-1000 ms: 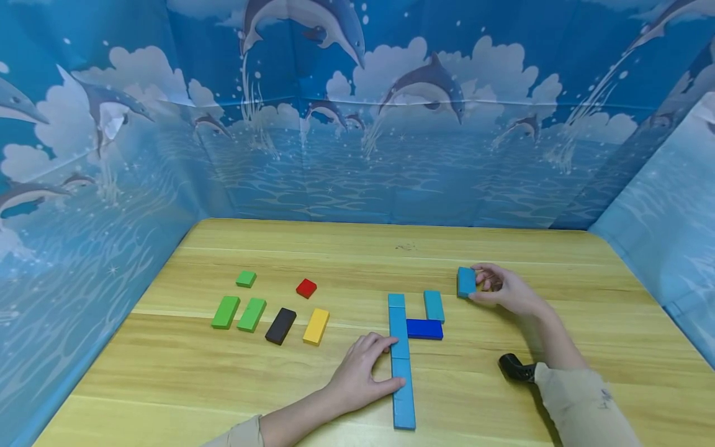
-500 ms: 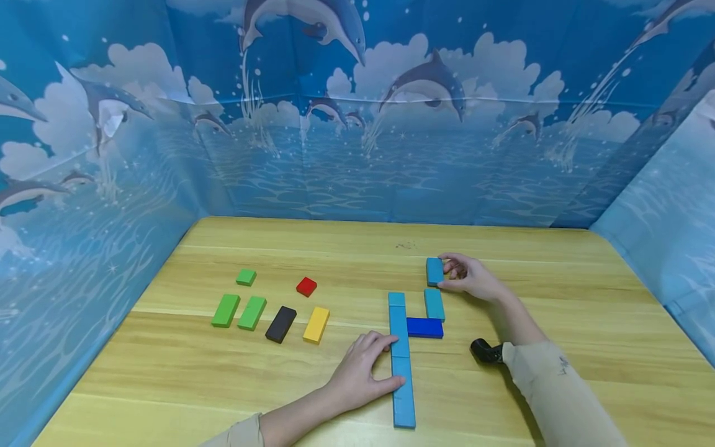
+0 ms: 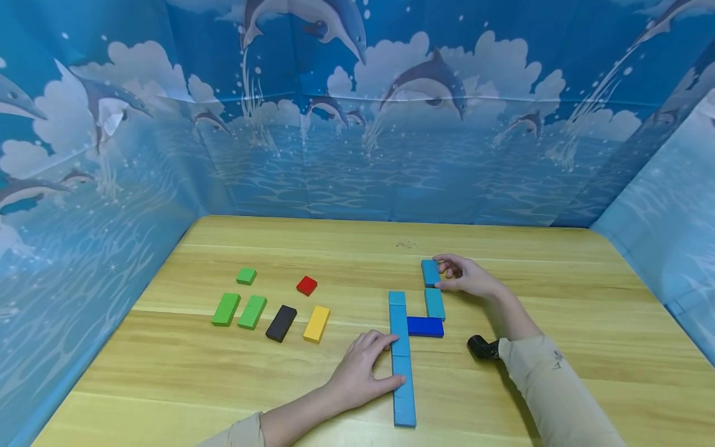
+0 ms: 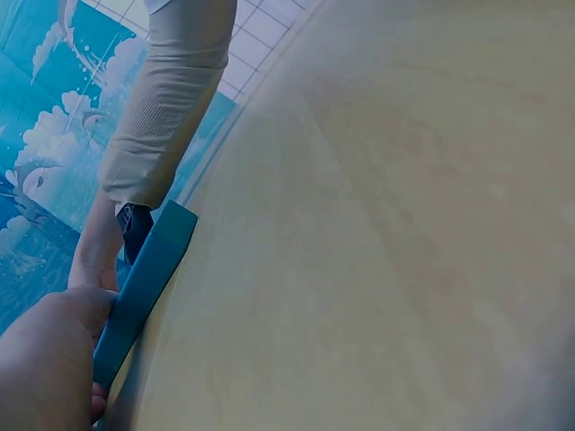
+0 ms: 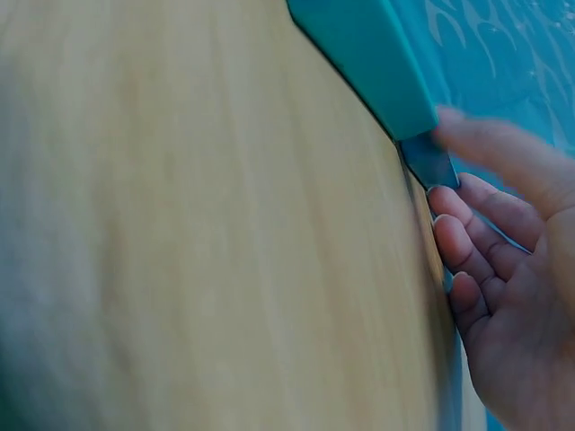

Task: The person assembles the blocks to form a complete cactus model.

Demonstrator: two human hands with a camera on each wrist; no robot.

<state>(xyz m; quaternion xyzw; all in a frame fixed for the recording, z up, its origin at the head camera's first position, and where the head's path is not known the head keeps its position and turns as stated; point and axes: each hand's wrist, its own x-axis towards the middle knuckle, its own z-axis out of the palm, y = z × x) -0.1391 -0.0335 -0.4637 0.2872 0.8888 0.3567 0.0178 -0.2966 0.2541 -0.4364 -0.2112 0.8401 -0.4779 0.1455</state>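
One light-blue cuboid (image 3: 429, 273), pinched by the right hand (image 3: 470, 276), is beyond the dark-blue cuboid (image 3: 426, 327); left of that, the wide-spread left hand (image 3: 359, 376) touches lined-up light-blue cuboids (image 3: 400, 360).

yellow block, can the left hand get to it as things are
Probably yes: the yellow block lies close beyond the left hand, with nothing standing between them in the head view, though that hand would first have to leave the light-blue row.

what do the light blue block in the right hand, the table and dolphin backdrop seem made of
Light blue block: perhaps painted wood or plastic; smooth, evenly coloured.
Table: wood or wood-look laminate, satin; streaked grain.
Dolphin backdrop: probably printed plastic or fabric; creases, slight sheen.
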